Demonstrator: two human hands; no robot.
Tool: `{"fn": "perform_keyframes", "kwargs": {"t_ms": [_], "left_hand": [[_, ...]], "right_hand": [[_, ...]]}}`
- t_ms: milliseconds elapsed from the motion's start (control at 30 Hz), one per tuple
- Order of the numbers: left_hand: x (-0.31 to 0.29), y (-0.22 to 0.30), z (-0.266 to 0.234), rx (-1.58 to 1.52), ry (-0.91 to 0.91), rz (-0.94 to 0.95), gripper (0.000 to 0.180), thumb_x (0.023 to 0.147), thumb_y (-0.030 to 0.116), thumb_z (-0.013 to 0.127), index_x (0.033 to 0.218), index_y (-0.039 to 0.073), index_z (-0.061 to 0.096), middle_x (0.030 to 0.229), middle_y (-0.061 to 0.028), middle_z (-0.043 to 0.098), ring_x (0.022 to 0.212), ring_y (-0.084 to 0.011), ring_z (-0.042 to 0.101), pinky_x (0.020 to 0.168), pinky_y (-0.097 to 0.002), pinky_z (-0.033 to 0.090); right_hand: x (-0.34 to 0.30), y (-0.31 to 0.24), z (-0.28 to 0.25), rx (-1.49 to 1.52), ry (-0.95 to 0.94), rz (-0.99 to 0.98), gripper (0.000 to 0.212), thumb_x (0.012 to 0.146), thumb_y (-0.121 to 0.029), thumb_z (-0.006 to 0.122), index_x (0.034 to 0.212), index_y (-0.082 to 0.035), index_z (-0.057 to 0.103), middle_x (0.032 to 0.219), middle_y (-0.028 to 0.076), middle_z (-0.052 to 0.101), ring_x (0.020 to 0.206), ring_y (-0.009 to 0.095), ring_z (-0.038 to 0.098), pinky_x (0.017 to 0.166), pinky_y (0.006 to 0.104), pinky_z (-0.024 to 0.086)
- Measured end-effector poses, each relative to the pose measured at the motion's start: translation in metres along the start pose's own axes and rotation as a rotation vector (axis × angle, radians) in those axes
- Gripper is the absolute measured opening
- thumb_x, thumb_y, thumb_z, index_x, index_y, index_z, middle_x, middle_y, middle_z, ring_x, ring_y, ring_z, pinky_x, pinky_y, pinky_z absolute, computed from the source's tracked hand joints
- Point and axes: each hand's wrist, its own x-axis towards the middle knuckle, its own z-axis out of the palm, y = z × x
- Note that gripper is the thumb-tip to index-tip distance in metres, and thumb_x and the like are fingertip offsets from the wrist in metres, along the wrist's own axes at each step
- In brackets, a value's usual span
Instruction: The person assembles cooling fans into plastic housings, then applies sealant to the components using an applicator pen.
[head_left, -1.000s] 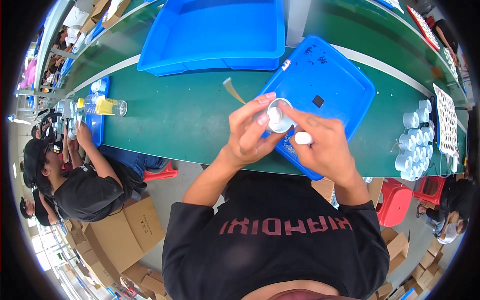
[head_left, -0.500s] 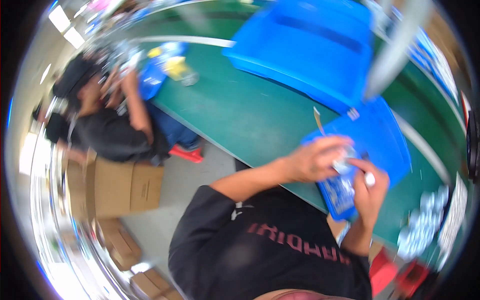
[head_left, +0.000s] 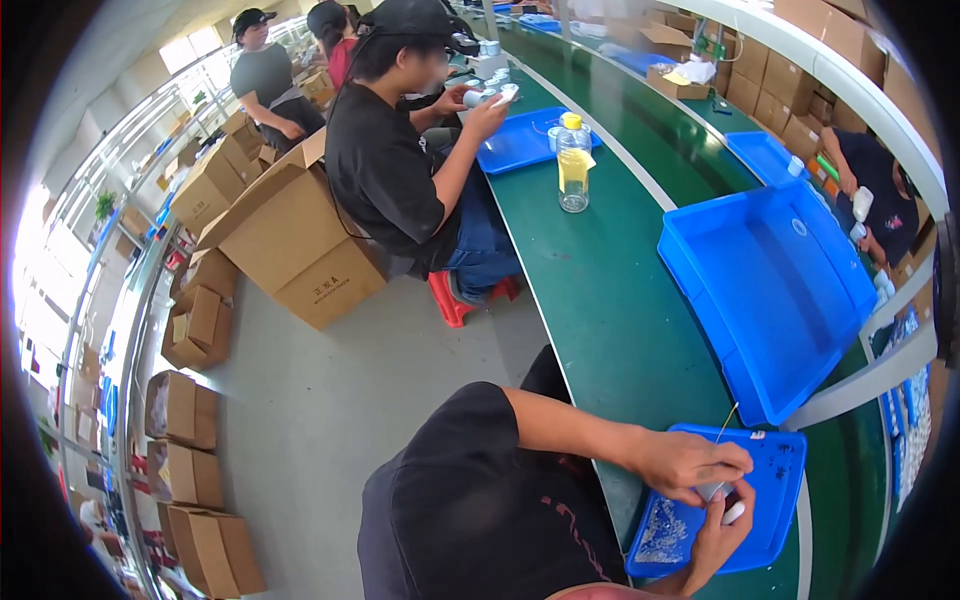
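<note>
Over the blue tray (head_left: 783, 525), my hands are close together around a small greyish-white part (head_left: 710, 490). My left hand (head_left: 690, 464) is closed on it from above, fingers bent. My right hand (head_left: 722, 528) is closed just below, touching the same part, with a rounded white piece (head_left: 734, 513) sticking out between its fingers. Fingers hide most of both things, and their exact kind cannot be made out. In the tray lie a heap of tiny silvery pieces (head_left: 662, 532) and some small dark parts (head_left: 784, 462). A thin yellowish stick (head_left: 728, 422) rises at the tray's far edge.
A large blue bin (head_left: 790, 300) stands beyond the tray on the green table (head_left: 610, 290). Farther along is a clear bottle with a yellow cap (head_left: 573, 170). A seated co-worker (head_left: 400, 150) works at another blue tray (head_left: 520, 140). Cardboard boxes (head_left: 300, 230) stand on the floor.
The view has swung left and tilted up, showing more of the room and co-workers. My hands appear lower in the picture, still together over the tray.
</note>
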Motion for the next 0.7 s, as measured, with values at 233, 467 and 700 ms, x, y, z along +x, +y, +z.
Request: {"fn": "perform_keyframes", "kwargs": {"t_ms": [233, 467, 700], "left_hand": [[0.015, 0.011, -0.013, 0.098, 0.196, -0.099, 0.073, 0.069, 0.02, 0.079, 0.129, -0.002, 0.043, 0.125, -0.0216, 0.045, 0.113, -0.0377, 0.051, 0.09, -0.0434, 0.046], [-0.009, 0.008, 0.005, -0.16, 0.35, -0.475, 0.054, 0.082, 0.028, 0.066, 0.123, -0.001, 0.048, 0.105, -0.017, 0.053, 0.097, -0.0311, 0.052, 0.082, -0.0393, 0.044], [-0.004, 0.012, 0.001, -0.327, 0.434, -0.625, 0.033, 0.088, 0.026, 0.056, 0.108, 0.0, 0.054, 0.099, -0.0152, 0.055, 0.089, -0.0271, 0.056, 0.077, -0.0346, 0.045]], "right_hand": [[-0.002, -0.021, 0.012, 0.521, 0.077, 0.449, 0.042, 0.093, -0.028, 0.05, 0.118, 0.006, 0.053, 0.086, 0.011, 0.061, 0.043, 0.005, 0.041, 0.035, 0.019, 0.026], [-0.012, -0.02, 0.023, 0.509, 0.033, 0.413, 0.045, 0.094, -0.032, 0.046, 0.114, 0.008, 0.054, 0.079, 0.01, 0.059, 0.041, 0.008, 0.043, 0.036, 0.0193, 0.029], [-0.007, -0.035, 0.034, 0.188, 0.119, 0.243, 0.029, 0.094, -0.023, 0.053, 0.099, 0.003, 0.063, 0.062, 0.001, 0.049, 0.049, 0.005, 0.042, 0.04, 0.0184, 0.027]]}}
